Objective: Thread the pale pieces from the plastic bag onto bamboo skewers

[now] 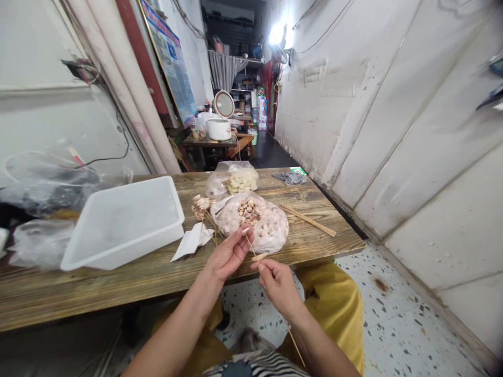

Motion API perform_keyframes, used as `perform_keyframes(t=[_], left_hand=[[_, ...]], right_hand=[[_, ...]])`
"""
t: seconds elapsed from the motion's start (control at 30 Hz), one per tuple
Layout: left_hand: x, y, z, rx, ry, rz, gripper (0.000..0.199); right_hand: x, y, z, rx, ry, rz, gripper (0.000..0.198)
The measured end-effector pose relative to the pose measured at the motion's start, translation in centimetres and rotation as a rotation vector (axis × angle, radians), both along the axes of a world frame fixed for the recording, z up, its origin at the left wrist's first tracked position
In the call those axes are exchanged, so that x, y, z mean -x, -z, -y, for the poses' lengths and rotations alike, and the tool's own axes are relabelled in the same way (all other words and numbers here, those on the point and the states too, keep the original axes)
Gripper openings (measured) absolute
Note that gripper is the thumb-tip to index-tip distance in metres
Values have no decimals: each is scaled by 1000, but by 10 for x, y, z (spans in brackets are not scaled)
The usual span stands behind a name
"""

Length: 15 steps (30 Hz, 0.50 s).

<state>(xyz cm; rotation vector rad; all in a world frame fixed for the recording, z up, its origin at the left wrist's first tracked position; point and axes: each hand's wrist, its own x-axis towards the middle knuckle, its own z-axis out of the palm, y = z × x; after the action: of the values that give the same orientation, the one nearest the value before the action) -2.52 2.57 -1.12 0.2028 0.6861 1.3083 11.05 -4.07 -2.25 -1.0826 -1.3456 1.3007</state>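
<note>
Between my left hand's [231, 255] thumb and fingers is a small pale piece [245, 230], at the upper end of a thin wooden skewer [250, 245]. My right hand [277, 283] is closed around the skewer lower down, just below another pale piece [258, 257] threaded on it. The skewer's lower end shows under my right wrist. Just beyond my hands lies an open clear plastic bag [281, 230] full of small pinkish-white pieces, their kind unclear. Left of it, several loaded skewers [201, 204] lie beside a white paper [190, 243].
A white plastic tub [126, 220] stands on the wooden table [330, 217], left of the bag. Bare skewers [308, 220] lie to the right. Behind are a bag of pale slices [241, 179] and a crumpled grey bag [294, 179]. A rice cooker [219, 129] stands farther back.
</note>
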Motion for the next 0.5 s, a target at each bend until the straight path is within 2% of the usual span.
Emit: perform_keyframes(t=[0.27,0.5], left_hand=[[7,4,-1,5,80,-79,17],[8,7,1,30,149,-78,16]], right_hand=[[-2,1,4,26,-32,-32,35],[4,1,3,-29,25,-6,34]])
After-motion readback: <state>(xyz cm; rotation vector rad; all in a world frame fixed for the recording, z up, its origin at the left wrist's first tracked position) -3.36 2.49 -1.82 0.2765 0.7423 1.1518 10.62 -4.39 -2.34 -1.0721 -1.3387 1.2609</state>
